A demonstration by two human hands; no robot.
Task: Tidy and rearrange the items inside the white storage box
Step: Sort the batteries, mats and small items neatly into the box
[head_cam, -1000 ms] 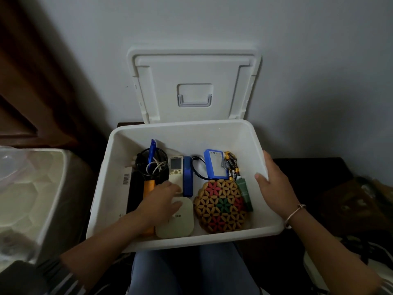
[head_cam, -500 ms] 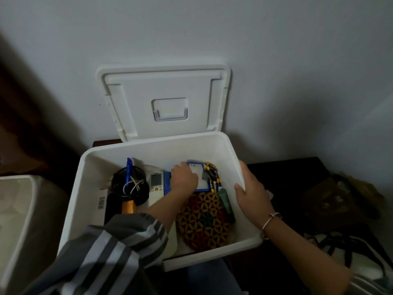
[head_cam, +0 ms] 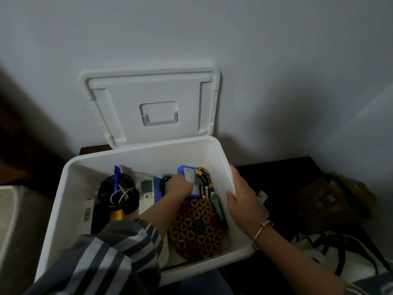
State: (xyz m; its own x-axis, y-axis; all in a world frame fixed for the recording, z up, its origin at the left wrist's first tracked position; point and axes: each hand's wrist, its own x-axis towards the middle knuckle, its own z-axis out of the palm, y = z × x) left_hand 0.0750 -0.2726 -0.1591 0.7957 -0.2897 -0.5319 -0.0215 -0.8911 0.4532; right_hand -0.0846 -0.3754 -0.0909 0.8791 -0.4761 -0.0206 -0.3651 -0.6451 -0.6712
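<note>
The white storage box sits on my lap with its lid leaning open against the wall. My left hand reaches deep inside and grips the blue box with a white label at the back. My right hand holds the box's right rim, thumb inside. A patterned woven coaster lies at the front right. Left of my hand are a white remote, a blue flat case, a coil of black cable with a blue pen, and an orange item.
Batteries and a dark green item lie along the box's right wall. A barcode-labelled pack stands at the left wall. A dark table is behind on the right, with bags beyond. Another pale container stands at the left.
My left hand left the white round item at the front and reached to the blue box at the back, which has tilted up. My head moved closer; the right hand stayed on the rim.
</note>
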